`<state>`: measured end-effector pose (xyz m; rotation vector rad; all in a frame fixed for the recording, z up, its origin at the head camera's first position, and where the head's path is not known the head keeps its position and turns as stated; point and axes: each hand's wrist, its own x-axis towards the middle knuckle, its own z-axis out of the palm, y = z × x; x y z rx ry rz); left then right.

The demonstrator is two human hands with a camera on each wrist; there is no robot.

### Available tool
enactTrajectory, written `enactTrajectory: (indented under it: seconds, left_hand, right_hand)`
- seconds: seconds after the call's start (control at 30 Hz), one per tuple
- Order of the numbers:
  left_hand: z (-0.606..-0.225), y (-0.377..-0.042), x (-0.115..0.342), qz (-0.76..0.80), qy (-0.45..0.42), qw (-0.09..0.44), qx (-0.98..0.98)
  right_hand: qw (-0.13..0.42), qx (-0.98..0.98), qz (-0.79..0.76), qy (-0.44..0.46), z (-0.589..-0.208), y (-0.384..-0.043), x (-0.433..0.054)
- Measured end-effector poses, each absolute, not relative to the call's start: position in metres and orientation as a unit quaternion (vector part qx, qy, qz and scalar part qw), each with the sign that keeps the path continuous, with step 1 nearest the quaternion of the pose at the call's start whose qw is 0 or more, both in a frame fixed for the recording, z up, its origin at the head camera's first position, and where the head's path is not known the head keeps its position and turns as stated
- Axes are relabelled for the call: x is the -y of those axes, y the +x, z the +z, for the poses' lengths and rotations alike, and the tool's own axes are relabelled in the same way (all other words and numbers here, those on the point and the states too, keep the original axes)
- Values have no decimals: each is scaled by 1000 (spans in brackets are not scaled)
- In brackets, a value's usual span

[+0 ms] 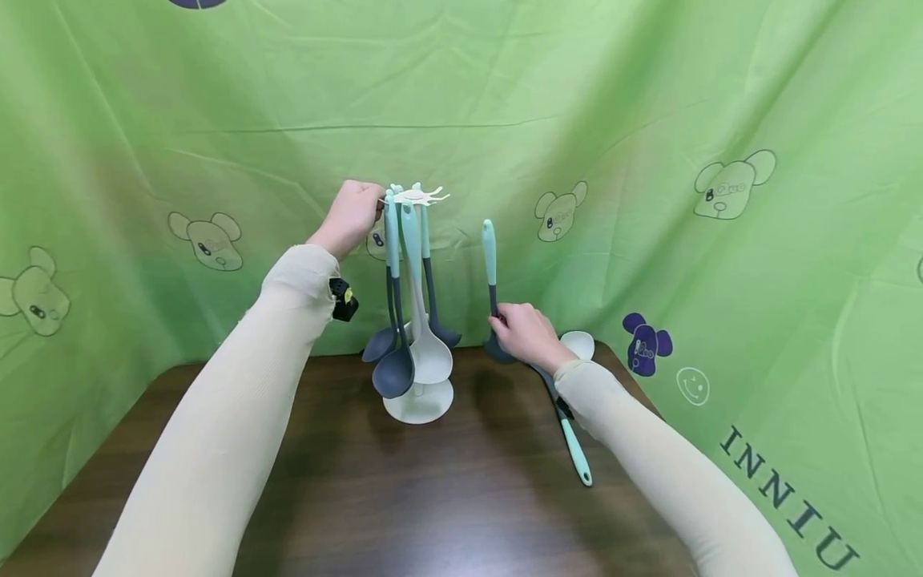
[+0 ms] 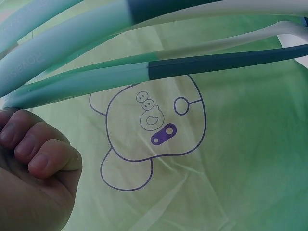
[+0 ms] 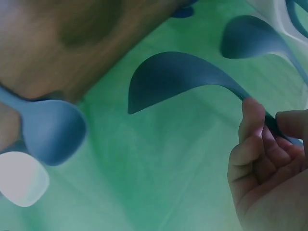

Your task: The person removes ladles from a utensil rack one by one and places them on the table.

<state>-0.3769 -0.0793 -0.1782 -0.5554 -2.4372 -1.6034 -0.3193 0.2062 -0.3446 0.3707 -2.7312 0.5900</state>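
Note:
A white utensil rack (image 1: 419,401) stands on the dark wooden table (image 1: 433,497), with several ladles and spoons (image 1: 395,370) hanging from its star-shaped top (image 1: 421,195) by teal handles (image 2: 86,82). My left hand (image 1: 368,210) grips the left edge of that top, its fingers (image 2: 43,154) curled beside the handle ends. My right hand (image 1: 505,324) holds a teal-and-dark utensil (image 1: 489,252) upright to the right of the rack. It pinches the dark neck, and the curved dark head (image 3: 178,79) points down.
A second teal-handled utensil (image 1: 577,453) lies on the table under my right forearm. A white spoon head (image 1: 580,344) rests at the back right edge. Green printed cloth (image 1: 649,120) hangs close behind and on both sides.

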Motion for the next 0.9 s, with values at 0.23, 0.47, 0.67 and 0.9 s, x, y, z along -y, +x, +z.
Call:
enactTrajectory:
  seconds: [0.23,0.47,0.67,0.9]
  left_hand:
    - [-176,-379,82,-535,-185,90,820]
    - [-176,-377,91,-533,-171,88,824]
    - [-177,-376,91,-535,-166,89,823]
    - [-178,-377,90,-539,-166,89,821]
  right_hand:
    - [145,960,184,152,-368,-321,-216]
    - [148,955,183,179,-395,-326,-218]
    - [172,949,173,200,-414,-327,-228]
    - [195,948,140,211,-435,-325,-237]
